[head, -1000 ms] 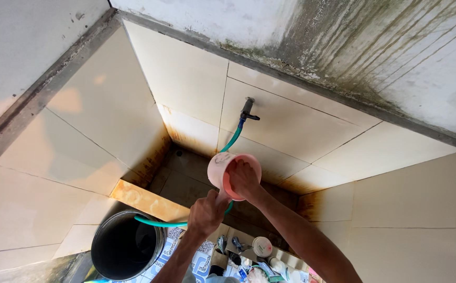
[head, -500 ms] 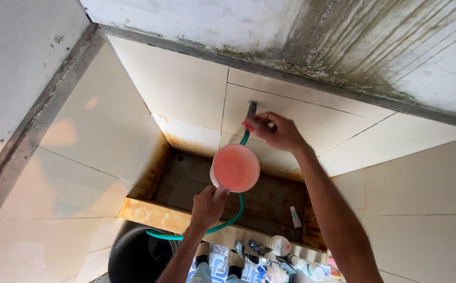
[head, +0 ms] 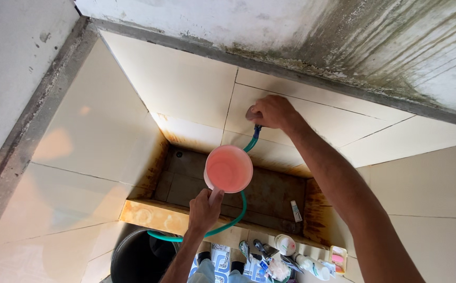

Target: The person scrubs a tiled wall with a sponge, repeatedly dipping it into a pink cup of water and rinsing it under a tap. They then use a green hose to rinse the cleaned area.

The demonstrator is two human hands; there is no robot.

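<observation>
The left hand (head: 203, 210) grips the pink dipper (head: 228, 169) by its handle, while the right hand (head: 271, 111) seems wrapped around the wall tap (head: 251, 112).

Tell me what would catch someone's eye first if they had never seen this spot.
The pink scoop stands out at the centre, held up by its handle in the left hand over the rust-stained tiled basin. Above it, the right hand covers the tap on the cream tiled wall, and a green hose runs down from there toward the dark bucket at the bottom left.
</observation>
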